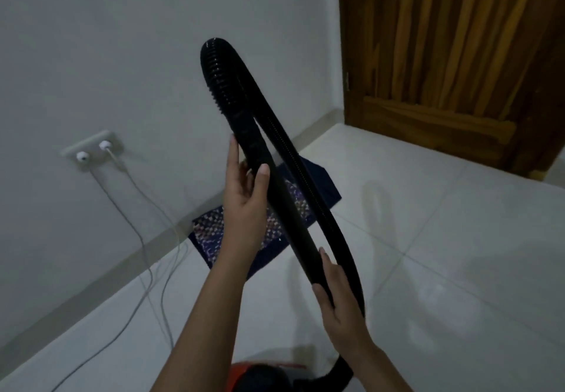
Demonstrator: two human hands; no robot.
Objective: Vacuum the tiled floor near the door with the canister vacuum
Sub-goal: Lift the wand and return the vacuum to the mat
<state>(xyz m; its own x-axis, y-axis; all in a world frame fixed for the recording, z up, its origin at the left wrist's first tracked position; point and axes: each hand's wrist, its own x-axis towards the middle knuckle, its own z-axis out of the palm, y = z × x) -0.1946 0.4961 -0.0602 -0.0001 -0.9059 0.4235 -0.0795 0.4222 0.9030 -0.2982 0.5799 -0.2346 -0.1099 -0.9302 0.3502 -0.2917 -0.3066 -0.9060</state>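
Observation:
A black vacuum hose (308, 196) loops up in front of me and bends back down at a ribbed curve near the top. My left hand (244, 190) grips the rigid black tube (284, 208) on its upper part. My right hand (339, 297) holds the tube's lower end, where it meets the hose. The red canister vacuum (263, 376) sits at the bottom edge, mostly cut off. White floor tiles (443, 269) spread to the right toward the wooden door (452, 55).
A dark patterned mat (211, 229) lies on the floor against the wall behind the hose. A wall socket (91, 150) holds two white plugs, and their cables (146, 263) trail down across the tiles at the left.

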